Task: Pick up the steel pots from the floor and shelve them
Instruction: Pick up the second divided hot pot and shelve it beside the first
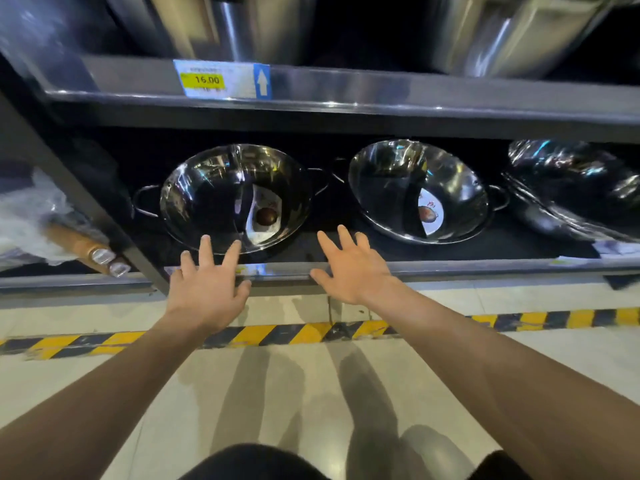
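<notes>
A shiny steel divided pot (221,195) with two loop handles sits on the bottom shelf (450,268), a paper label inside it. A second divided pot (391,188) leans tilted to its right. More stacked steel pots (575,188) lie at the far right. My left hand (207,289) is spread open at the shelf's front edge, fingertips just short of the first pot's rim. My right hand (349,268) is open too, hovering over the shelf edge between the two pots. Neither hand holds anything.
An upper shelf (381,91) carries large steel pots (263,26) and a yellow price tag (207,79). A shelf upright (86,202) stands to the left, with wrapped goods and wooden handles (79,244) beyond. Yellow-black hazard tape (277,336) crosses the tiled floor.
</notes>
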A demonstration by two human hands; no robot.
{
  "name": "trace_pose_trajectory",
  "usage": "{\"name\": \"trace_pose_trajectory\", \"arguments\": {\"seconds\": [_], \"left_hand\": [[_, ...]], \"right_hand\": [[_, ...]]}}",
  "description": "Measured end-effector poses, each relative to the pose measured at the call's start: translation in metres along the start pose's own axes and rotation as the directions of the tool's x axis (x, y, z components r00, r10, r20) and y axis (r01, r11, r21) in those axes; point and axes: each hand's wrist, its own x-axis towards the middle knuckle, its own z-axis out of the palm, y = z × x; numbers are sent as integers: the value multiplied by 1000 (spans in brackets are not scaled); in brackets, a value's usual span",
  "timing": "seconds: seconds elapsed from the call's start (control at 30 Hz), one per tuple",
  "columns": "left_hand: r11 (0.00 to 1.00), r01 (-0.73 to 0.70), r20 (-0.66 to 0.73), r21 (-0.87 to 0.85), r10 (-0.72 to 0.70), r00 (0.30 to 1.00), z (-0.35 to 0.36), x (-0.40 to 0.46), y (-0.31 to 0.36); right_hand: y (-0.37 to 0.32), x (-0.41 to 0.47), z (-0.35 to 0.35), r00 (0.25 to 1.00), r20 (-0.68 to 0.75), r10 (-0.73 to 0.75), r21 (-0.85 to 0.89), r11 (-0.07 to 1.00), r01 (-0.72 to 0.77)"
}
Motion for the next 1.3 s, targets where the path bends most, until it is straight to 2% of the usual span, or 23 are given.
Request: {"name": "trace_pose_trajectory", "arguments": {"seconds": [0.2,0.37,0.57,0.7,0.93,1.13,1.2,1.3], "left_hand": [[994,-110,49,-26,111,993,-46,-16,96],[980,-192,155,-43,197,968,-40,-3,164],[986,-160,136,-44,164,977,-7,60,218],[985,-165,94,-43,168,981,2,91,228],[934,-357,-21,-22,356,934,15,79,231],[940,-335,2,-62,336,942,26,67,240],[940,-333,15,-70,335,942,22,69,243],[940,-329,20,-89,332,943,21,73,249]], "right_hand": [[136,-83,-15,968,-1,252,44,967,-251],[187,-101,-8,939,66,338,84,936,-343],[193,-33,3,935,37,354,112,928,-356],[212,-22,12,933,53,355,124,925,-359],[269,-27,21,952,30,303,191,934,-303],[274,-34,19,962,25,272,137,952,-273],[275,-35,9,963,57,263,105,958,-268],[282,-37,-13,953,191,233,43,968,-245]]}}
